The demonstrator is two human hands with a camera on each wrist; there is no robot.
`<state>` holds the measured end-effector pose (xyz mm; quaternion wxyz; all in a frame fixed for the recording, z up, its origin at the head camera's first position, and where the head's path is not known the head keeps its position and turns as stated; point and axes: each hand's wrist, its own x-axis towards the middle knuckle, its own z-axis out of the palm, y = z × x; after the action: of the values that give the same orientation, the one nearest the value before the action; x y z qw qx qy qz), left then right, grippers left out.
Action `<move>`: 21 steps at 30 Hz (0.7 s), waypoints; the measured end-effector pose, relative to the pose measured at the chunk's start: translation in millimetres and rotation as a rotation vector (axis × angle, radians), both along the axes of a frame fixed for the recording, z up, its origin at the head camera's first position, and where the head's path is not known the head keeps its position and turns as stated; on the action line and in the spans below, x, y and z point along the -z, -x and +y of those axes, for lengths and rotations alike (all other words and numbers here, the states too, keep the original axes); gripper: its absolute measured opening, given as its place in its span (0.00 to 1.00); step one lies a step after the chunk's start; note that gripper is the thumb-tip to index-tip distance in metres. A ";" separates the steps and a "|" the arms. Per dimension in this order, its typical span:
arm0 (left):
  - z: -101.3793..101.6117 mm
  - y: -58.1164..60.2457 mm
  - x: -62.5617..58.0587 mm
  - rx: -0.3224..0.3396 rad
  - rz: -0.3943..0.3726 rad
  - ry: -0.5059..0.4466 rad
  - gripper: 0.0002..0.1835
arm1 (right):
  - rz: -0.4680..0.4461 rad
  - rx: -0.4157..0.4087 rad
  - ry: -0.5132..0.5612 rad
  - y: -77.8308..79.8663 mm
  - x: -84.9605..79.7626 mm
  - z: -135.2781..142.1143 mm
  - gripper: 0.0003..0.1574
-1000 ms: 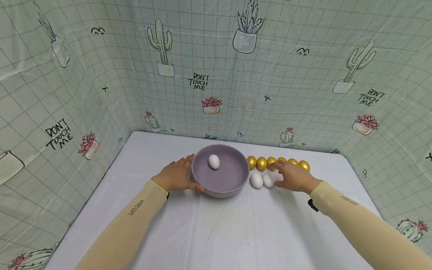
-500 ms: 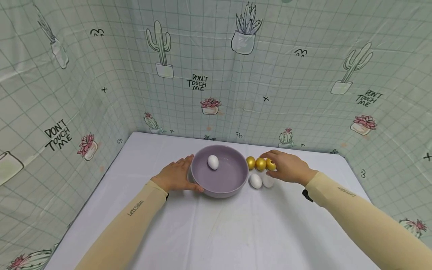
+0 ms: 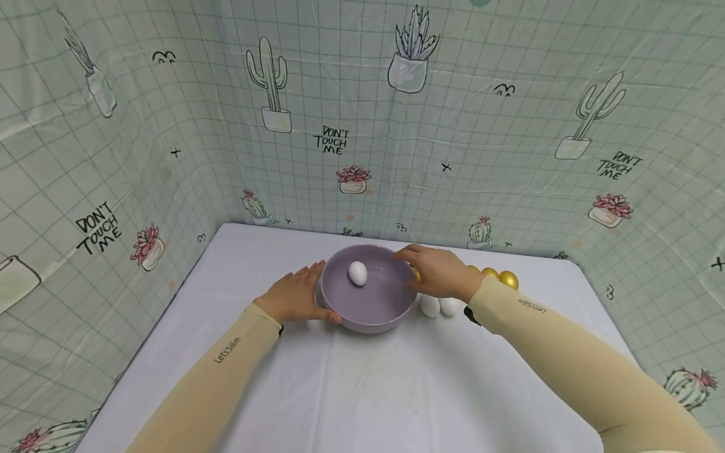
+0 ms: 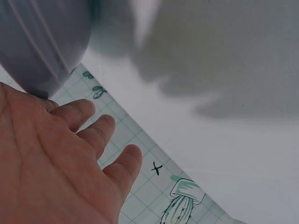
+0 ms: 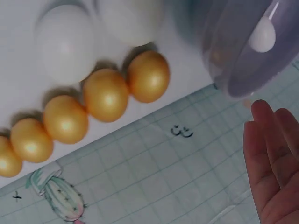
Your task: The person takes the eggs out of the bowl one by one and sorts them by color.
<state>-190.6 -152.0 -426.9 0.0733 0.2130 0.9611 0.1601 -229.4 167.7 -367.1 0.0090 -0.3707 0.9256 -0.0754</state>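
A purple bowl point(image 3: 368, 311) stands on the white table with one white egg point(image 3: 358, 273) inside. My left hand point(image 3: 297, 296) rests against the bowl's left side, fingers extended and thumb at the near rim. My right hand point(image 3: 438, 270) is at the bowl's right rim, its fingertips reaching over the edge. In the right wrist view its fingers point(image 5: 268, 154) are straight, with nothing seen in them. Two white eggs point(image 5: 65, 44) lie on the table beside a row of gold eggs point(image 5: 106, 95). In the head view the right hand hides part of that row.
The white table point(image 3: 362, 390) ends at the back against a grid-patterned cloth point(image 3: 419, 201) printed with cacti. This cloth also rises on the left and right sides. Pale sleeves point(image 3: 204, 384) cover both forearms.
The right hand has moved left over the gold eggs, from the white eggs to the bowl's right rim. The left hand and the bowl have stayed in place.
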 end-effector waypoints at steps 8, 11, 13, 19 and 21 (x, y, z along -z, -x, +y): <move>-0.9 1.1 2.7 -0.007 -0.008 -0.001 0.74 | -0.036 -0.002 -0.028 11.5 5.6 -34.0 0.35; -2.1 1.5 3.5 -0.010 -0.013 -0.002 0.74 | -0.047 0.010 -0.041 17.0 10.0 -45.1 0.36; -2.4 1.9 3.7 -0.010 -0.014 -0.004 0.74 | -0.053 0.015 -0.057 20.7 13.7 -51.4 0.37; -2.0 2.7 3.6 -0.004 -0.022 -0.006 0.74 | -0.088 0.014 -0.080 28.3 22.2 -63.5 0.37; -2.7 3.0 3.9 -0.004 -0.025 0.002 0.74 | -0.101 0.014 -0.086 30.0 23.7 -66.7 0.37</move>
<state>-193.6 -154.7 -430.8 0.0853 0.2090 0.9606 0.1619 -259.4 101.0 -390.8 0.0709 -0.3592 0.9290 -0.0543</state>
